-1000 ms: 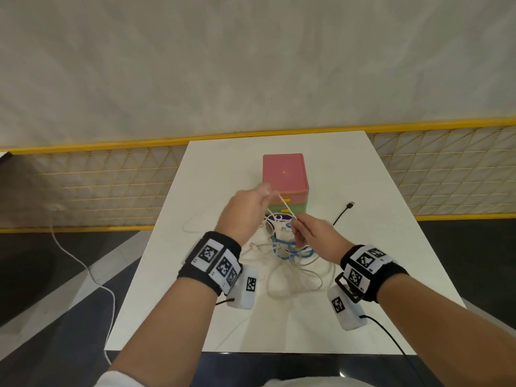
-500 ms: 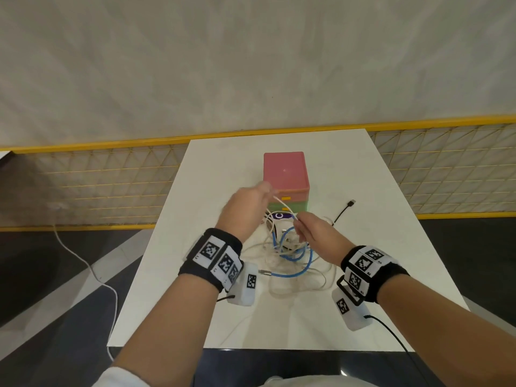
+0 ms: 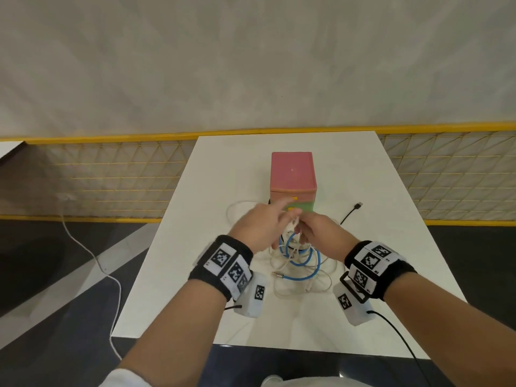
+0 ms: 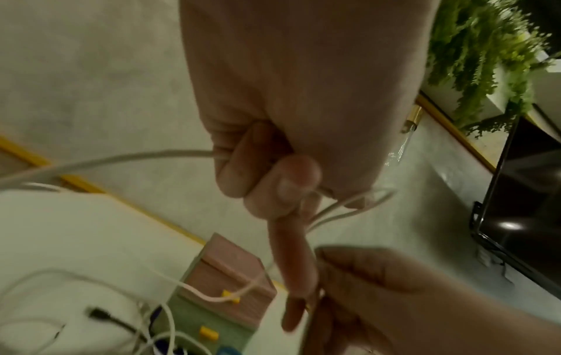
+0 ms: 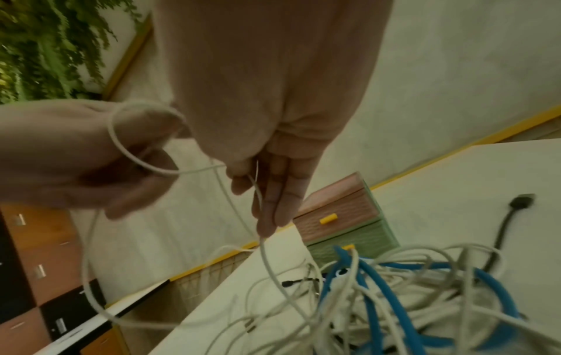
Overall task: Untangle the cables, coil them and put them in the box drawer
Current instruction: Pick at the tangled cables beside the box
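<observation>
Over the last second the two hands have closed together above the tangle. The left hand (image 3: 261, 224), which was held out to the left with a thin white cable (image 5: 267, 261) stretched taut between it and the right hand (image 3: 318, 233), now sits almost touching that hand, just in front of the small stacked drawer box (image 3: 293, 180) with its pink upper drawer and green lower one.

The left wrist view shows the left hand's lower fingers curled around the white cable, with the forefinger extended toward the right hand. The right wrist view shows the right hand's fingertips (image 5: 267, 216) pinching the same strand, and a small loop of it standing between the hands.

That loop suggests the first turn of a coil is being formed, so this cable seems at least partly free of the knot. Its lower run still drops into the pile.

The rest of the cables lie heaped on the white table (image 3: 349, 169) below the hands: a thick blue cable (image 3: 304, 263) looped through several white ones, and a black cable (image 3: 350, 213) trailing off to the right with its plug clear of the heap. Both drawers look closed, and nothing is stowed yet, so most of the task remains.
</observation>
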The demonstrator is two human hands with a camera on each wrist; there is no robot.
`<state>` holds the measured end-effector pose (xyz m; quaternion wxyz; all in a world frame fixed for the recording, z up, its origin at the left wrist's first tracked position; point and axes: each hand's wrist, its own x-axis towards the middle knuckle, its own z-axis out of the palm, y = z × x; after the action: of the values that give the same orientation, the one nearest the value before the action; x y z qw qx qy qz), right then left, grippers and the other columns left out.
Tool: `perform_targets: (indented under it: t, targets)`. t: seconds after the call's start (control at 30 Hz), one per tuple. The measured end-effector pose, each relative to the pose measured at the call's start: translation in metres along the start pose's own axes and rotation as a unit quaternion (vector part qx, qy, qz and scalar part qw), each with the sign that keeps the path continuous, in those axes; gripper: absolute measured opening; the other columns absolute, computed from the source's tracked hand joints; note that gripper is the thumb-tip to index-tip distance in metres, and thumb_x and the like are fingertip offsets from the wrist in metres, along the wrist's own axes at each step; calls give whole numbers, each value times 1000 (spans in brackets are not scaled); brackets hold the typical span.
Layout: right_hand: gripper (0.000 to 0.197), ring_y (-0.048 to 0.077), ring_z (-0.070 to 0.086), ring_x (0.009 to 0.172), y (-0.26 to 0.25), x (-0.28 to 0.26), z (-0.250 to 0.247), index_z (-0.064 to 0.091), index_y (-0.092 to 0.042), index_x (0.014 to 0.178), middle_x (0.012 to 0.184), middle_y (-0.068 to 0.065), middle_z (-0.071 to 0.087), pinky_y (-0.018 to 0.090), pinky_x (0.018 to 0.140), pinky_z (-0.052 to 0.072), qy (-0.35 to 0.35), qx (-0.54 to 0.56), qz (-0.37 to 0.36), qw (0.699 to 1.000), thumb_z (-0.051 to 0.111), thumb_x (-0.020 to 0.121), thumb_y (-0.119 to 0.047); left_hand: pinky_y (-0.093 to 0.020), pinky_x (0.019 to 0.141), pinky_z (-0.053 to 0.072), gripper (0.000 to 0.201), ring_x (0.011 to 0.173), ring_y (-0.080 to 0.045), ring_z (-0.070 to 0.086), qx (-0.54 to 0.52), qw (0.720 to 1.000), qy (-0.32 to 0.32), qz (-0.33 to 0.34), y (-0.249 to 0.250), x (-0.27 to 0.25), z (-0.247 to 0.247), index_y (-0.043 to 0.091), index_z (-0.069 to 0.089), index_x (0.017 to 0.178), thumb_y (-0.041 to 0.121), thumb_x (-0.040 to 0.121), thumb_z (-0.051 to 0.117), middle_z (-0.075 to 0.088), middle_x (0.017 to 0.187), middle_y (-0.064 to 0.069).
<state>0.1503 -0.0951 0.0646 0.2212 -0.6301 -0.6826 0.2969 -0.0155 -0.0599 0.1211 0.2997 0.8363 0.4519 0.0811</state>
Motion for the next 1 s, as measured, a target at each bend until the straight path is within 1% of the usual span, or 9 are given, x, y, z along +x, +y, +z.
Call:
perform_targets:
  t: [0.13, 0.2, 0.3, 0.43, 0.5, 0.63, 0.73, 0.83, 1.0]
  targets:
    - [21, 30, 64, 66, -4, 6, -4, 50, -7, 85, 79, 13, 61, 31, 64, 50, 34, 0, -6, 999, 33, 98, -10, -26, 55, 48, 52, 39, -8, 50, -85, 995, 10, -56, -4, 4, 1, 30, 52, 129, 63, 95, 31, 70, 64, -8]
    - [21, 31, 63, 59, 5, 7, -7, 52, -9, 88, 78, 13, 61, 39, 61, 52, 55, -11, 32, 998, 34, 99, -13, -33, 67, 53, 50, 58, -14, 62, -62, 978, 184, -77, -13, 9, -8, 29, 42, 137, 57, 96, 39, 69, 69, -8]
    - [23, 30, 60, 56, 11, 3, -14, 59, -8, 98, 73, 7, 57, 29, 52, 40, 99, -58, 55, 992, 37, 99, -17, -37, 62, 51, 46, 62, -28, 61, -54, 926, 368, -65, -20, 11, -17, 28, 33, 141, 37, 97, 47, 60, 59, -1]
    - [27, 23, 55, 57, -5, 2, -18, 64, -12, 111, 89, 10, 66, 33, 57, 46, 94, -79, -7, 992, 40, 97, -14, -35, 60, 51, 55, 54, -21, 59, -40, 987, 150, 34, -6, 14, 2, 41, 26, 146, 40, 97, 49, 58, 56, 1]
    - [31, 20, 60, 47, -11, 5, -18, 62, -17, 113, 96, 5, 65, 36, 52, 54, 83, -49, -31, 995, 38, 95, -10, -34, 59, 51, 44, 53, -18, 59, -35, 998, 43, 35, -3, 17, 15, 35, 41, 140, 42, 97, 48, 60, 58, -3]
    - [23, 19, 65, 47, 1, 10, -14, 59, -17, 105, 95, 6, 63, 41, 56, 58, 69, -8, -16, 997, 37, 100, -21, -31, 57, 48, 34, 47, -17, 56, -44, 992, 112, -47, -12, 29, 8, 8, 62, 105, 36, 101, 43, 64, 62, -8]
    - [27, 22, 68, 53, 15, 10, -9, 54, -24, 83, 83, 8, 59, 45, 65, 59, 42, 16, 32, 998, 34, 100, -18, -32, 54, 52, 32, 43, -15, 52, -67, 977, 194, -62, -18, 32, -2, 12, 59, 109, 38, 101, 42, 68, 62, -11]
    - [26, 23, 68, 58, 10, 11, -7, 58, -16, 88, 79, 6, 56, 42, 66, 59, 35, 34, 22, 999, 35, 100, -18, -23, 45, 42, 23, 30, -4, 46, -79, 991, 106, -23, -10, 27, 2, 28, 48, 122, 36, 101, 44, 69, 63, -10]
    - [23, 8, 53, 66, 13, 14, -7, 69, -6, 97, 94, -1, 43, 23, 67, 50, 18, -39, -16, 999, 48, 97, -16, -33, 61, 53, 28, 51, -19, 58, -5, 993, 110, -42, -22, 31, -8, 14, 57, 105, 38, 101, 44, 64, 59, -6]
